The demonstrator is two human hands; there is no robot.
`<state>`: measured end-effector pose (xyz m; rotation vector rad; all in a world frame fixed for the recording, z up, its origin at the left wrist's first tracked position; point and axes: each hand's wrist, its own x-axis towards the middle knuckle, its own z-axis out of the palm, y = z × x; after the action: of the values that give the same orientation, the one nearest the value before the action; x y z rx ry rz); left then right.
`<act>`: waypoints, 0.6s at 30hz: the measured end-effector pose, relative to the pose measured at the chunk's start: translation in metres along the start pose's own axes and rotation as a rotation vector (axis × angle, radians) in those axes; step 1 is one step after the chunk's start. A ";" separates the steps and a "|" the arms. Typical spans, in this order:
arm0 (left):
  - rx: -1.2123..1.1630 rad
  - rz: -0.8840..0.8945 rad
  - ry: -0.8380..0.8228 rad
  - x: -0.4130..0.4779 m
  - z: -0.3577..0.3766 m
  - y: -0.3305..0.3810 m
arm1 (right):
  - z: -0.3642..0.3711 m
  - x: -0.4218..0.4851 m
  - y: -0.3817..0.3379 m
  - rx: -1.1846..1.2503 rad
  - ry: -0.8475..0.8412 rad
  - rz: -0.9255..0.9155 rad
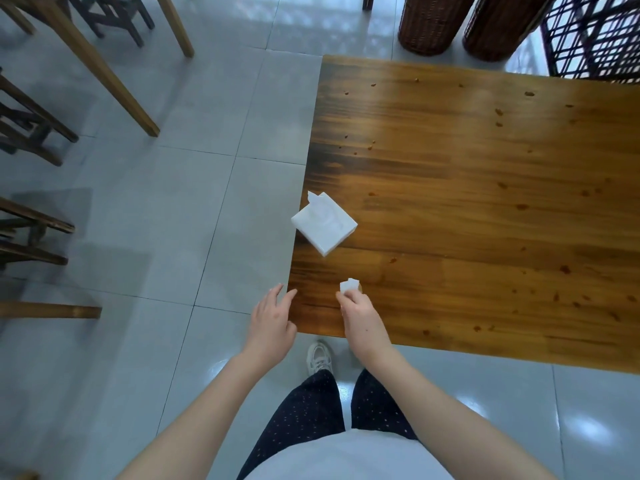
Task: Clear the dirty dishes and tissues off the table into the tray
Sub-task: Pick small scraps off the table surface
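Closest to the camera, two bare forearms reach out over dark trousers (304, 414) with small light dots and a white laced shoe (319, 358) on the glossy grey tile floor (194, 216). The left hand (273, 320) is open, its fingers relaxed and a little spread, and the fingertips are at the near left corner of the desk (485, 168); it holds nothing. The right hand (360, 317) is just beside it, over the near edge of the desk, and pinches a small crumpled white tissue (349, 285) between the thumb and the fingers. A little farther, a square, flat white tissue pack (323, 223) lies at the left edge of the desk, turned like a diamond, with one sheet sticking out of its far corner. The desk is of smooth varnished wood planks, brown with darker grain, and many small brown crumbs (498, 112) are scattered on it. Beyond its far edge stand two round dark wicker baskets (429, 22) and a black lattice crate (595, 32). On the left, wooden chair legs (104, 71) stand on the floor.
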<state>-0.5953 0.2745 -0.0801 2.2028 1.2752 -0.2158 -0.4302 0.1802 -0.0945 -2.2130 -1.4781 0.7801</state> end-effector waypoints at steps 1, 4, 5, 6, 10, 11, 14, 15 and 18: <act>-0.004 0.000 0.010 -0.001 0.000 0.000 | 0.000 0.003 0.000 -0.011 -0.020 -0.028; -0.017 -0.003 0.034 -0.003 0.000 0.002 | 0.001 0.009 -0.001 -0.011 -0.054 -0.073; -0.024 -0.002 0.039 -0.003 0.000 0.002 | 0.000 0.010 -0.001 -0.011 -0.052 -0.083; -0.031 0.002 0.040 -0.004 0.000 0.003 | -0.001 0.010 -0.001 -0.019 -0.044 -0.094; -0.035 0.027 0.039 -0.004 0.002 0.007 | -0.009 0.012 0.004 -0.176 0.047 -0.154; -0.035 0.034 0.041 -0.004 0.003 0.009 | -0.010 0.013 0.006 -0.202 0.049 -0.174; -0.027 0.054 0.036 -0.002 0.003 0.014 | -0.010 0.016 0.009 -0.227 0.018 -0.222; -0.028 0.061 0.034 -0.002 0.003 0.016 | -0.010 0.018 0.009 -0.241 0.005 -0.222; -0.029 0.081 0.018 0.002 0.002 0.020 | -0.016 0.023 0.015 -0.239 -0.001 -0.179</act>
<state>-0.5774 0.2668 -0.0747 2.2308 1.1892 -0.1448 -0.4029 0.1954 -0.0964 -2.2041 -1.8231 0.5735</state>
